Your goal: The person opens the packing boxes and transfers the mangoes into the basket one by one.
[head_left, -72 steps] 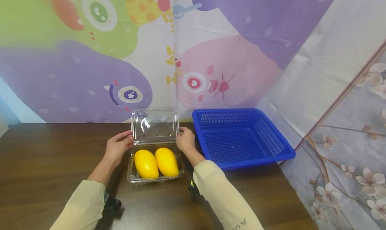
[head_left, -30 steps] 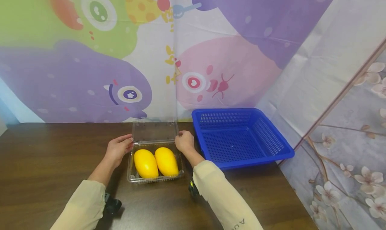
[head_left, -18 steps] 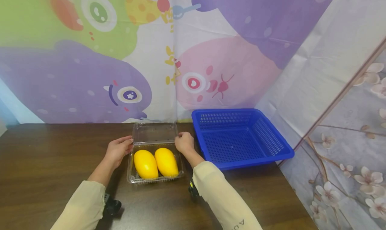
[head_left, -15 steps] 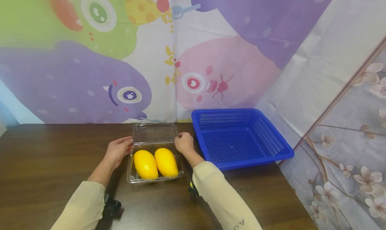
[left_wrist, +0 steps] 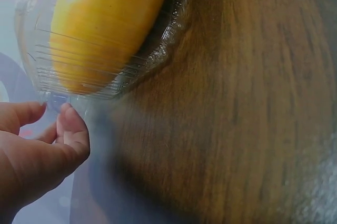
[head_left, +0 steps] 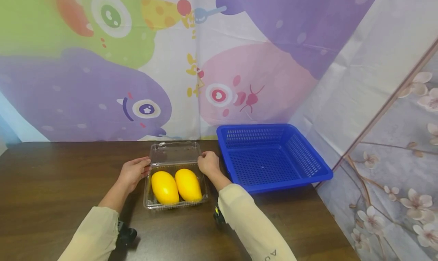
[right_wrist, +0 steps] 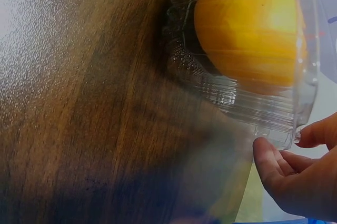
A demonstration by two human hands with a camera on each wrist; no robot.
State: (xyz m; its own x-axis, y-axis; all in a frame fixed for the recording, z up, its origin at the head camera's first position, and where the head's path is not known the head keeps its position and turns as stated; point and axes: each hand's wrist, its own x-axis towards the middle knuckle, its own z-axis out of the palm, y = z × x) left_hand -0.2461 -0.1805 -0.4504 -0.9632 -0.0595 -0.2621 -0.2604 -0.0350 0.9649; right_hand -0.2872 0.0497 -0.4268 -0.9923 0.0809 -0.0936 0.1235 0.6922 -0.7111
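Observation:
Two yellow mangoes, the left one (head_left: 165, 187) and the right one (head_left: 188, 185), lie side by side in a clear plastic clamshell box (head_left: 204, 185). Its lid (head_left: 175, 154) leans far back behind them, away from the fruit. At the box's back left corner, my left hand (head_left: 132, 172) pinches the clear edge; the left wrist view shows thumb and finger on either side of a small plastic tab (left_wrist: 59, 98). My right hand (head_left: 209, 164) pinches the matching corner on the right, its fingertips around a similar tab (right_wrist: 275, 135) in the right wrist view.
A blue plastic basket (head_left: 275, 185) with slotted walls stands right of the box, close to my right hand. Both things sit on a dark wooden table (head_left: 68, 185). A cartoon-printed curtain (head_left: 184, 112) hangs behind the table's back edge.
The lid has swung backward and down from its near-upright position, mostly over a second ago. Both hands stay at the back corners, almost in place. The mangoes have not moved.

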